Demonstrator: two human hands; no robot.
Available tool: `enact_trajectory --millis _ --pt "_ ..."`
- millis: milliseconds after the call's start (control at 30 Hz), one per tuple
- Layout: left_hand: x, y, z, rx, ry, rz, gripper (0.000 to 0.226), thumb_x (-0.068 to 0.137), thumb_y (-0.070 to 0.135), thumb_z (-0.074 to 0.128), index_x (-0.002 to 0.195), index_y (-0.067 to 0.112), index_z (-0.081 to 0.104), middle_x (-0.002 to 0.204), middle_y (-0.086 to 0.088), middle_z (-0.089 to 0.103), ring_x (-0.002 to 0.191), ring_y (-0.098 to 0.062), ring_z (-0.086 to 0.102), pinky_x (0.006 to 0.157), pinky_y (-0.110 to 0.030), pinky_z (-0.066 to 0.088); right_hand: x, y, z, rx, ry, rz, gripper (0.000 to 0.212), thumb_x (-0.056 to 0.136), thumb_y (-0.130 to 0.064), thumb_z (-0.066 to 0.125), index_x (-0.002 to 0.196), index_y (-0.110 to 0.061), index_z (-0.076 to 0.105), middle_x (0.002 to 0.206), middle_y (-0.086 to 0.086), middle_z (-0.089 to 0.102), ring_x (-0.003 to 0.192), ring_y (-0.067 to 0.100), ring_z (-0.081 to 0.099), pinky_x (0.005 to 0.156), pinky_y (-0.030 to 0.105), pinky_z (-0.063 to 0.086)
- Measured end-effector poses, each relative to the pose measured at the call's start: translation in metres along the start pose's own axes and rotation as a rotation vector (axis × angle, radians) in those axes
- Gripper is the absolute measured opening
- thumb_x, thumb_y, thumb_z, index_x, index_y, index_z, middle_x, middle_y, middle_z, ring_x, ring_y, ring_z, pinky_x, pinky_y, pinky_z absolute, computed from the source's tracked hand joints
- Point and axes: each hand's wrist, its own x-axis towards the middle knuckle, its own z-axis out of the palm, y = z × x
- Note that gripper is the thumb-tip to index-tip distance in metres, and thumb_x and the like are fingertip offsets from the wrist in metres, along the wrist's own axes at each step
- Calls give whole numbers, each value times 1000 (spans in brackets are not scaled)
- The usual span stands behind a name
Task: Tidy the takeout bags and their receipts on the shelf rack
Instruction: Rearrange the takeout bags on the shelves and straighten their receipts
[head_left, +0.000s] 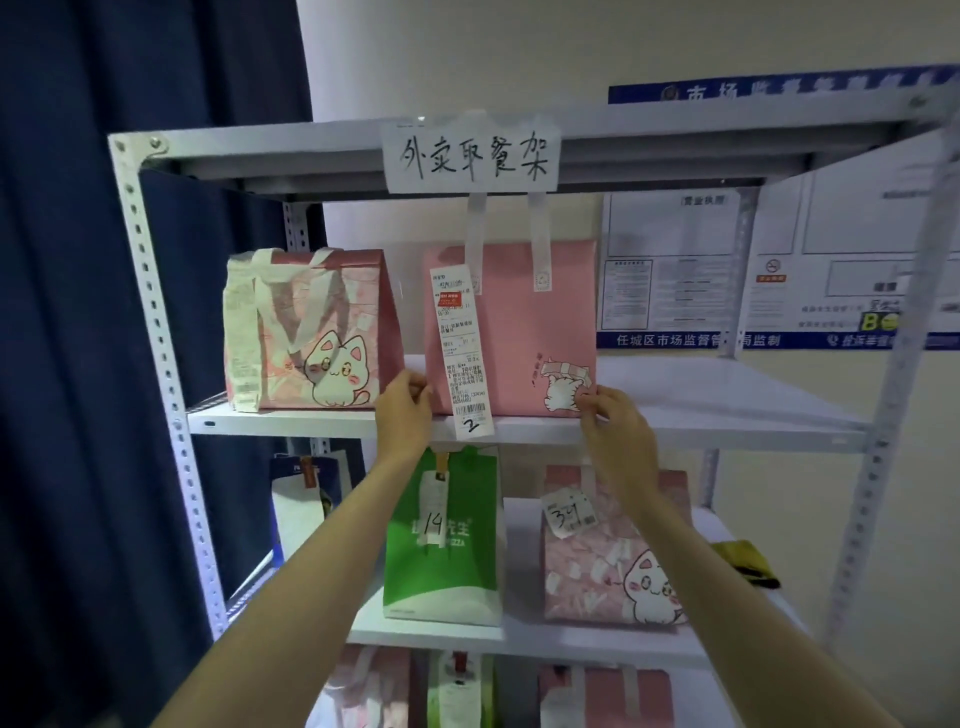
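Observation:
A plain pink takeout bag (524, 322) stands in the middle of the upper shelf (727, 395) of a grey metal rack. A long white receipt (460, 353) marked "2" hangs down its front. My left hand (405, 410) grips the bag's lower left corner. My right hand (613, 421) pinches its lower right corner by the cat drawing. To the left stands a pink cat-print bag (322, 332) with a receipt (241, 332) draped over its left side.
On the shelf below stand a green bag (447, 545) tagged "14" and a pink cat bag (613, 561) tagged "329". More bags fill the lowest shelf. A yellow item (748, 561) lies at the right. A handwritten sign (470, 156) hangs from the top rail. A dark curtain hangs left.

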Motion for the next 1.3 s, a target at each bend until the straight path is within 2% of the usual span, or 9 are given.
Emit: enact_trajectory --millis 200,500,600,733,833,967,1033,1200,1300 --pt "17 -13 -18 37 -35 16 9 100 7 59 103 14 64 94 3 63 86 -12 60 68 -15 42 -5 -18 20 16 12 22 25 103 -21 53 118 -16 72 130 -2 66 102 13 66 96 32 54" --pt "19 -23 -27 -8 24 -42 12 101 8 56 108 11 64 95 -1 67 89 -20 66 79 -32 54 -3 -24 28 -35 -159 14 29 100 -11 49 117 -15 71 140 0 57 117 19 59 97 29 48" --pt "7 -21 -31 -52 94 -27 9 98 6 60 102 13 63 93 0 67 87 -18 66 79 -32 56 -5 -12 23 -39 -136 -87 25 99 -11 54 114 -18 72 138 1 58 116 17 60 103 35 51" --pt "-26 -24 -33 -49 153 75 8 97 8 62 97 16 61 92 0 67 85 -15 64 76 -27 53 -24 2 6 -56 -57 -120 23 100 -13 52 110 -14 73 139 1 55 105 12 60 93 31 52" --pt "-60 -34 -25 7 84 107 7 98 12 62 97 19 60 91 3 67 84 -12 64 71 -21 50 -48 17 -7 -78 -94 -223 24 100 -16 50 114 -13 69 140 3 54 113 14 61 101 34 53" --pt "-108 -53 -5 123 -50 120 3 98 16 62 97 18 62 88 5 68 80 -12 64 70 -26 53 -79 43 -20 -118 -119 -306 17 99 -9 57 110 -12 70 131 2 60 92 13 64 74 25 58" --pt "-131 -63 7 199 -117 146 1 97 19 63 96 20 63 87 7 69 79 -13 65 71 -34 56 -98 60 -24 -155 -131 -319 15 96 -7 60 105 -12 72 119 1 65 88 14 64 69 23 54" --pt "-195 -75 41 311 -264 165 6 96 19 65 101 16 66 92 7 69 80 -11 63 69 -26 47 -150 118 -28 -114 -283 -151 18 95 -7 59 103 -16 71 111 -3 66 85 10 64 68 21 50" --pt "-232 -82 61 326 -342 119 5 94 19 65 99 19 65 90 10 68 80 -12 63 69 -31 51 -185 152 -34 -140 -371 -56 18 96 -10 59 107 -17 72 110 -3 67 80 9 62 64 19 44"
